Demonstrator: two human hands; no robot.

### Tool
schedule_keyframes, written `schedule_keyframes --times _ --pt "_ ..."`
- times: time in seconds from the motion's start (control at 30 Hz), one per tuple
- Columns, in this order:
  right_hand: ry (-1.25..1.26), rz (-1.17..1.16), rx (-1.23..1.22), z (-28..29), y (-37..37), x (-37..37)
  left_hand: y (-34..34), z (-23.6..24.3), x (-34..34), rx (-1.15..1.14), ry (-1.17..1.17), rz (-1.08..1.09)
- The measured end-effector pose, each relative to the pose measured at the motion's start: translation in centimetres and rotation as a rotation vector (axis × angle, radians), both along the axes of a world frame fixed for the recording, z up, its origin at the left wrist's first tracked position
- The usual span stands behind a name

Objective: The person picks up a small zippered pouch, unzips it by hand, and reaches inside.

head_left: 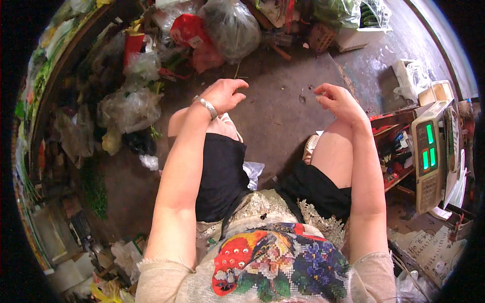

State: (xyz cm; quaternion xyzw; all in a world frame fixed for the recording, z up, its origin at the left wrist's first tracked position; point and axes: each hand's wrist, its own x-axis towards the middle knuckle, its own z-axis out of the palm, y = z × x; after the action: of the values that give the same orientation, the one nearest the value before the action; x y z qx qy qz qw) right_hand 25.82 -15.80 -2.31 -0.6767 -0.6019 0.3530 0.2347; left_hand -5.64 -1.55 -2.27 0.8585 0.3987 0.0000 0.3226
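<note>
My left hand, with a silver bracelet at the wrist, hovers over my left knee, thumb and fingers apart. A thin green stalk shows just beyond its fingers; I cannot tell if they touch. My right hand is raised above my right knee, fingers loosely curled and apart, with nothing clearly in them. Below both hands are my legs in black shorts and the dark floor. A clear plastic scrap lies between my legs.
Plastic bags and greens fill the left side. A grey bag and a red bag lie ahead. White boxes stand at the back right. A scale with lit green displays sits beside a wooden shelf at my right.
</note>
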Motion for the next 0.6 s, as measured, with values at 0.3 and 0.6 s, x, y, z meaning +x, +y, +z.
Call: schedule_keyframes --times 0.3,0.6 --pt "0.009 -0.025 0.010 -0.24 0.31 0.18 0.17 0.35 0.12 0.043 -0.003 -0.017" --pt "0.038 -0.062 0.010 0.59 -0.24 -0.12 -0.24 0.79 0.12 0.052 -0.010 -0.036"
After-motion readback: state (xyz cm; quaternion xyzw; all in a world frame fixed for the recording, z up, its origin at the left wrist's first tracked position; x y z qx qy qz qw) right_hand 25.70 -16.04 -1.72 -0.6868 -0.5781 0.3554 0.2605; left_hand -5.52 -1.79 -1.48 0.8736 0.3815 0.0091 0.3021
